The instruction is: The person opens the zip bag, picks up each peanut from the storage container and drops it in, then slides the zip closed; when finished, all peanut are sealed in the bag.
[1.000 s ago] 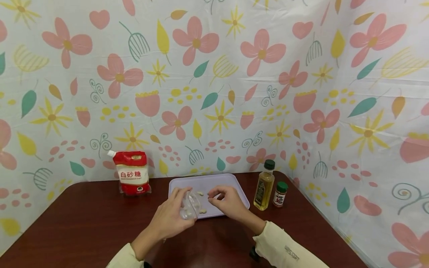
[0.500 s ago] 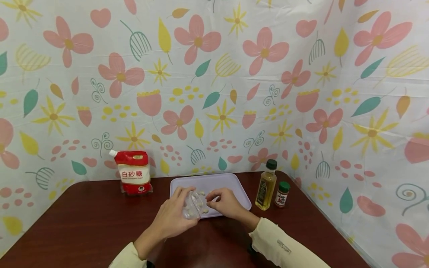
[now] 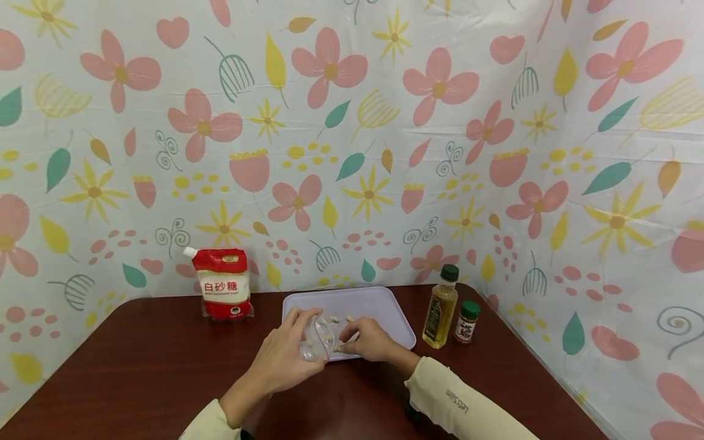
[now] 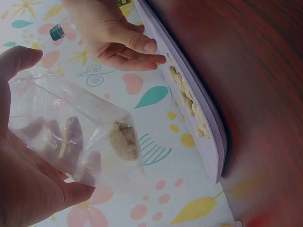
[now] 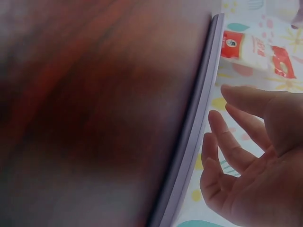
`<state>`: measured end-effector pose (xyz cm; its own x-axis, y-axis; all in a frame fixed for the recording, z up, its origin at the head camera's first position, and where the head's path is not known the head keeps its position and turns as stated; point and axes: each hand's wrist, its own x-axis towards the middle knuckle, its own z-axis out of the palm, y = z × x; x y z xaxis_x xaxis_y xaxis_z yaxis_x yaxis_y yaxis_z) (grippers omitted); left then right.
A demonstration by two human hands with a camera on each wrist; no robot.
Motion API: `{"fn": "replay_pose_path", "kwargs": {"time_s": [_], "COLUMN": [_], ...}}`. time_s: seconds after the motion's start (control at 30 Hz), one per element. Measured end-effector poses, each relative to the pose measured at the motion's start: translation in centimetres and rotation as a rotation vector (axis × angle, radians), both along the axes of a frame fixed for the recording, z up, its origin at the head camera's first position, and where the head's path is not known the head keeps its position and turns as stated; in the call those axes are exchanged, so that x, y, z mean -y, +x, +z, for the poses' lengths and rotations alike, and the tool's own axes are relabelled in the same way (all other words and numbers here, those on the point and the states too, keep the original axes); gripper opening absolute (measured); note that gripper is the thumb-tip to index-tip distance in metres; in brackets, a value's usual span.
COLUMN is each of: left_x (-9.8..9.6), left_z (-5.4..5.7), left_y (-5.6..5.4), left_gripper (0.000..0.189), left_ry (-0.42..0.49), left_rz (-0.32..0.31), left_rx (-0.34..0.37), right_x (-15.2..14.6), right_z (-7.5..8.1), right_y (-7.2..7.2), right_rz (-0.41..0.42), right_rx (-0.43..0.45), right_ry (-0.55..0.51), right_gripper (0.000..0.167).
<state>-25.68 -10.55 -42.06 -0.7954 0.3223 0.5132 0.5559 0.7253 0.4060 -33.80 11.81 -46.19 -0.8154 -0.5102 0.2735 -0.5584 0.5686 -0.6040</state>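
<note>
In the head view my left hand (image 3: pixel 283 354) holds a clear plastic bag (image 3: pixel 317 339) over the near left part of a pale purple tray (image 3: pixel 379 299). The left wrist view shows the bag (image 4: pixel 90 113) gripped with its fingers spread round it, and a tan peanut (image 4: pixel 124 141) near its far end. Several unshelled peanuts (image 4: pixel 187 99) lie on the tray. My right hand (image 3: pixel 371 341) is low over the tray, just right of the bag. In the right wrist view its fingers (image 5: pixel 229 144) are bent loosely, thumb apart, with nothing seen between them.
A red and white sugar pouch (image 3: pixel 224 284) stands at the back left of the brown table (image 3: pixel 137 366). Right of the tray stand an oil bottle (image 3: pixel 440 308) and a small green-capped jar (image 3: pixel 466 322). A flowered cloth (image 3: pixel 352 134) hangs close behind the table.
My right hand first moves left towards the bag, then lowers a little over the tray, its thumb and fingers spreading apart. My left hand keeps hold of the bag in nearly the same place.
</note>
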Motion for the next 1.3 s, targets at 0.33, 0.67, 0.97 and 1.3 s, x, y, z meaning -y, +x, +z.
{"fn": "replay_pose_path", "kwargs": {"time_s": [0.33, 0.67, 0.97, 1.3], "left_x": [0.0, 0.2, 0.6, 0.8], "left_z": [0.1, 0.3, 0.2, -0.1], "left_y": [0.1, 0.1, 0.0, 0.0], "left_gripper": [0.077, 0.076, 0.074, 0.072], "left_ry": [-0.014, -0.008, 0.011, 0.000], "left_rz": [0.012, 0.013, 0.020, 0.030], "left_rx": [-0.003, 0.001, 0.010, 0.012], "right_x": [0.4, 0.3, 0.2, -0.5], "right_z": [-0.5, -0.5, -0.5, 0.2], "right_y": [0.0, -0.9, -1.3, -1.2], "right_rz": [-0.039, -0.018, 0.016, 0.028], "right_rx": [0.036, 0.049, 0.056, 0.046], "right_ry": [0.140, 0.132, 0.151, 0.108], "right_gripper": [0.012, 0.012, 0.008, 0.006]}}
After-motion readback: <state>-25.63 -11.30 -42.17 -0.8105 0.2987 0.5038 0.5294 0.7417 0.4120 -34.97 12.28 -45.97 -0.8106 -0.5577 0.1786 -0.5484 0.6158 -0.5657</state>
